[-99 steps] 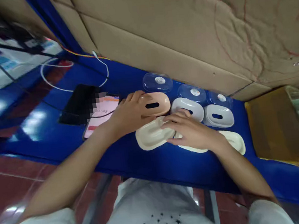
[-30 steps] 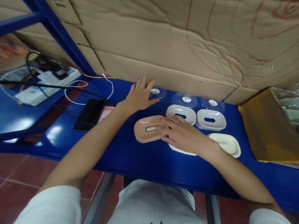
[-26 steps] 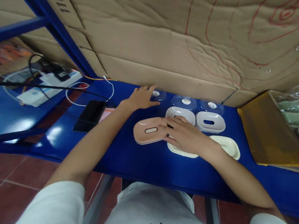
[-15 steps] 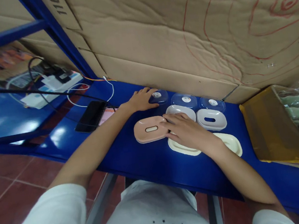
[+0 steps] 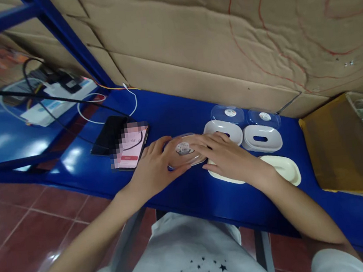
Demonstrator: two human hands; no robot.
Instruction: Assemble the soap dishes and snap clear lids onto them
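Observation:
A clear lid (image 5: 185,148) with a round label lies over the pink oval dish (image 5: 194,157). My left hand (image 5: 155,163) grips the left side of the lid, thumb at the near edge and fingers at the far edge. My right hand (image 5: 225,155) rests at the right end of the lid and dish, its fingers on that edge. Behind and beside it are a white dish (image 5: 212,128) and a slotted white dish (image 5: 263,138). Partly under my right hand is a cream dish (image 5: 228,178), with another cream piece (image 5: 285,169) to the right.
Two clear lids (image 5: 227,115) (image 5: 264,118) lie along the cardboard wall (image 5: 191,55). A lit phone (image 5: 133,146) and a black device (image 5: 110,133) are at the left, near a power strip (image 5: 43,114) with cables. A box (image 5: 338,147) stands at the right.
My left hand has brought the leftmost clear lid from the back row toward me, over the pink dish. My right hand stays at the dish's right end. The phone is now uncovered.

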